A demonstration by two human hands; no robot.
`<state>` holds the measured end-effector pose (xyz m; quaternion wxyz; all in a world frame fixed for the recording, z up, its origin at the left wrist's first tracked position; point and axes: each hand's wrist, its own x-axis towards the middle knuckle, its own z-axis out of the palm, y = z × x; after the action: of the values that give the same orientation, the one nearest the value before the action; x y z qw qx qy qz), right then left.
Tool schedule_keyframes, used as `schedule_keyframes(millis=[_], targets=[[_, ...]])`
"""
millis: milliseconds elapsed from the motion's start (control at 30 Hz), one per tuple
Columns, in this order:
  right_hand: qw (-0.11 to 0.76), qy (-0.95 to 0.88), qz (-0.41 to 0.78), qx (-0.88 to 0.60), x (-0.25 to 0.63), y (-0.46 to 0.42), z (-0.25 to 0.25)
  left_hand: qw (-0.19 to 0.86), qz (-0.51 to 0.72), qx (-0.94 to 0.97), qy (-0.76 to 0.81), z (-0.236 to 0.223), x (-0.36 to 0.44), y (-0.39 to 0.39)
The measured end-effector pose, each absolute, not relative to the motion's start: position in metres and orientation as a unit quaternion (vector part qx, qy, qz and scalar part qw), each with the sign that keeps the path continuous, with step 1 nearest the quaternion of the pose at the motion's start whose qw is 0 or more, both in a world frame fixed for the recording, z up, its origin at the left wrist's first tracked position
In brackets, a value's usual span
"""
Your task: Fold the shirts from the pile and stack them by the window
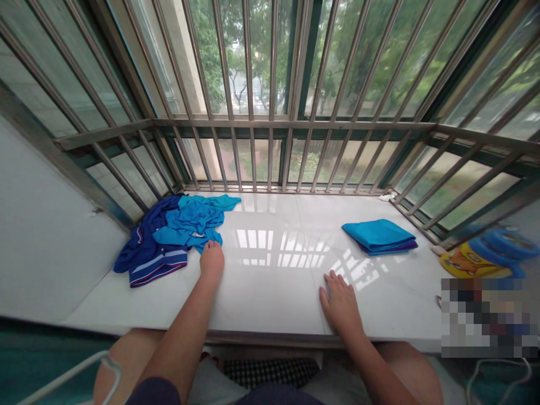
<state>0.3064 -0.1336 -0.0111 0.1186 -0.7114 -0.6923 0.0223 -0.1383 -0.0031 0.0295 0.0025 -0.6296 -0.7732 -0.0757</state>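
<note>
At six o'clock the person seems to wear a dark navy garment [154, 391], perhaps a shirt hem, with black-and-white checked cloth [270, 372] near it; the forearms [177, 343] and knees [126, 360] are bare.

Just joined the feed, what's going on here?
A person sits at a white stone sill by a barred window. Their left hand rests at the edge of a crumpled blue shirt, which lies on a navy shirt. Their right hand lies flat on the sill, away from a folded blue cloth.
</note>
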Motion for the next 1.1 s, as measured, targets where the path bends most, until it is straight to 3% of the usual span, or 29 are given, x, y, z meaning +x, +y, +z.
schedule_keyframes(millis=[233,433,567,700,800,967,1100], targets=[[0.121,-0.731,0.102,-0.664,0.301,-0.137,-0.003,-0.093,-0.092,-0.749,-0.649,0.030,-0.040,-0.098],[0.093,-0.837,0.219,-0.493,0.256,-0.147,0.024,-0.408,-0.092,-0.823,-0.384,0.056,0.017,-0.229],[0.099,-0.837,0.259,-0.471,0.250,-0.156,0.033,-0.473,-0.201,-0.724,-0.460,0.107,-0.015,-0.242],[0.250,-0.762,0.260,-0.538,0.276,-0.154,0.062,-0.363,-0.367,-0.595,-0.616,0.162,-0.066,-0.221],[0.322,-0.715,0.240,-0.572,0.295,-0.141,0.115,-0.248,-0.368,-0.640,-0.627,0.195,-0.099,-0.200],[0.294,-0.765,0.267,-0.507,0.325,-0.111,0.221,-0.103,-0.226,-0.750,-0.613,0.230,-0.151,-0.154],[0.320,-0.774,0.207,-0.506,0.346,-0.090,0.280,0.040,-0.215,-0.735,-0.642,0.266,-0.174,-0.124]])
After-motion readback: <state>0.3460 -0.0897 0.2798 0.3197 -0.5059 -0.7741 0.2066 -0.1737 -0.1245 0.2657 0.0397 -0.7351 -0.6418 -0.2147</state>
